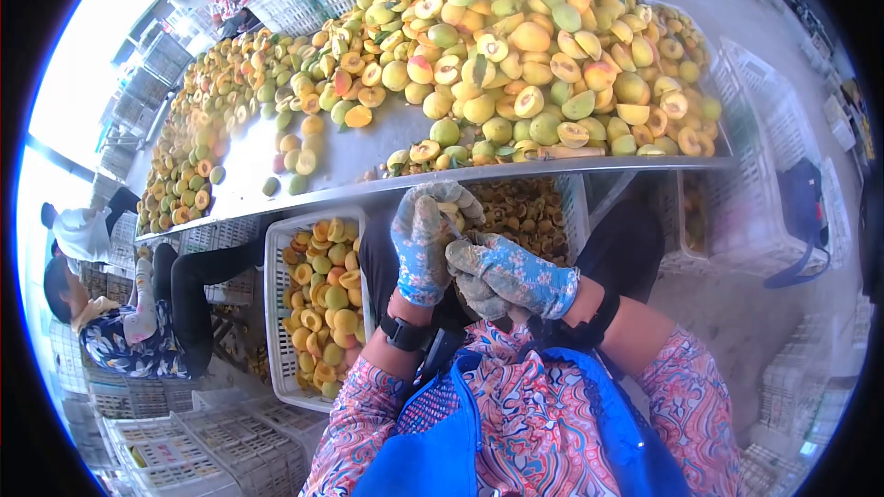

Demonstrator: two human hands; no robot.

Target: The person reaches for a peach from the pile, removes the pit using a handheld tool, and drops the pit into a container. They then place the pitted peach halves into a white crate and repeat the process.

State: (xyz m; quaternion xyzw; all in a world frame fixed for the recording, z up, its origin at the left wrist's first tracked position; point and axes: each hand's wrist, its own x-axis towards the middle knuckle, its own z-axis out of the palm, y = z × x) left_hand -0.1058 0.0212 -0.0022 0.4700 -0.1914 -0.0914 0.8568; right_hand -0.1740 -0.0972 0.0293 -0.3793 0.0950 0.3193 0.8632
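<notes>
Both my hands wear blue flowered gloves with dirty grey fingers and meet just below the metal table's front edge. My left hand (425,241) has its fingers curled round a small yellowish fruit piece (451,212), mostly hidden by the glove. Against it, my right hand (514,276) is closed, its fingertips at the piece; what it grips is too hidden to name. Below and beyond my hands is a crate of brown pits (525,207). Halved and whole yellow-green fruits (529,37) are heaped on the metal table (368,152).
A white crate of fruit halves (322,304) stands left of my legs. More white crates (773,184) are at the right, with a dark blue cloth on one. Stacked crates (184,451) fill the lower left. Co-workers (138,331) sit at the left; another is behind the table.
</notes>
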